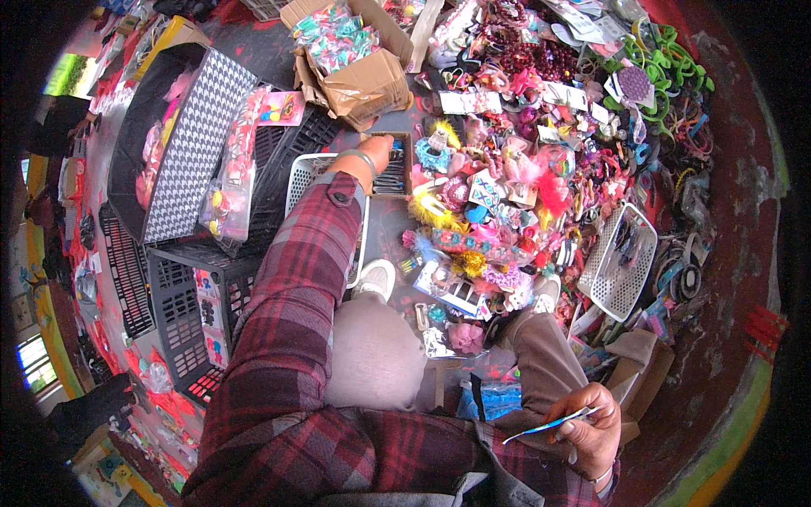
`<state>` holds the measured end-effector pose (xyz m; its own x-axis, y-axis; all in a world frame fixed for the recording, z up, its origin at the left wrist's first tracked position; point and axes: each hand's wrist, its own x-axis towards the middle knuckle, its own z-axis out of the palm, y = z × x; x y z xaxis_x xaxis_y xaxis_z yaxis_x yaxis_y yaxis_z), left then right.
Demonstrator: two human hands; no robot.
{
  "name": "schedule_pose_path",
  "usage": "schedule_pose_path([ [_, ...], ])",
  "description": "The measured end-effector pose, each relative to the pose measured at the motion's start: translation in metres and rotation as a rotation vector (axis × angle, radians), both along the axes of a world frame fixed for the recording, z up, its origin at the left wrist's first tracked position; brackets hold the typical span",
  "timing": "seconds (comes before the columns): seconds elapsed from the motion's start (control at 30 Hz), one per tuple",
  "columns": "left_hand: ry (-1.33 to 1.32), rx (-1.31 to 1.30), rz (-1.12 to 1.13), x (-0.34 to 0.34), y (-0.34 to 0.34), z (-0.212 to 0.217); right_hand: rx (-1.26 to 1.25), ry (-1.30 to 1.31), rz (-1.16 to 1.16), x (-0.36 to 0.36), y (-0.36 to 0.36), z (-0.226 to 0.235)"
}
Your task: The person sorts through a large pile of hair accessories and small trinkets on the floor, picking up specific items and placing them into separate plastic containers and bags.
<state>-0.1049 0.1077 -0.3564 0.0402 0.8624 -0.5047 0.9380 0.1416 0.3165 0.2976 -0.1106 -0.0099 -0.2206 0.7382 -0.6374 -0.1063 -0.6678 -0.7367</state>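
Left hand (377, 153) at small box (409, 162), far. Right hand (594, 431), near right, pinches thin blue-white strip (549, 424). Trinket pile (507, 203) far right; white basket (606, 291) at its right edge.

Grey floor (389, 226), heap of mixed hair accessories (507, 190), white basket (301, 176) left of it, white shoe (377, 280) between, black crate (173, 317) farther left

The left head-mounted fisheye camera looks steeply down and forward from the wearer's head. The plaid left sleeve (287, 270) and right hand (593, 429) lie near the lens; the hair-accessory pile (517, 173) lies farther out, and straight edges bend toward the dark rim.
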Motion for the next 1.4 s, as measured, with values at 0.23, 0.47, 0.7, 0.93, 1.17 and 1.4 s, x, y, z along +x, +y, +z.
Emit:
schedule_pose_path([
  [0.23,0.125,-0.004,-0.066,0.007,0.008,0.002,-0.051,-0.035,-0.021,-0.002,0.001,0.002],
  [0.47,0.216,-0.011,-0.091,0.014,0.009,0.006,-0.065,0.004,-0.061,-0.002,-0.001,-0.001],
  [0.7,0.192,0.091,-0.009,-0.001,0.004,-0.005,-0.076,0.006,-0.027,-0.001,0.001,-0.001],
  [0.93,0.172,0.018,-0.048,0.016,0.001,0.007,-0.075,0.005,-0.022,-0.003,0.002,-0.001],
  [1.17,0.211,-0.031,-0.122,0.023,0.002,0.004,-0.072,-0.024,-0.021,-0.002,0.003,-0.001],
  [1.4,0.214,-0.033,-0.139,0.015,0.009,-0.037,-0.043,-0.081,-0.018,-0.008,0.002,0.0],
])
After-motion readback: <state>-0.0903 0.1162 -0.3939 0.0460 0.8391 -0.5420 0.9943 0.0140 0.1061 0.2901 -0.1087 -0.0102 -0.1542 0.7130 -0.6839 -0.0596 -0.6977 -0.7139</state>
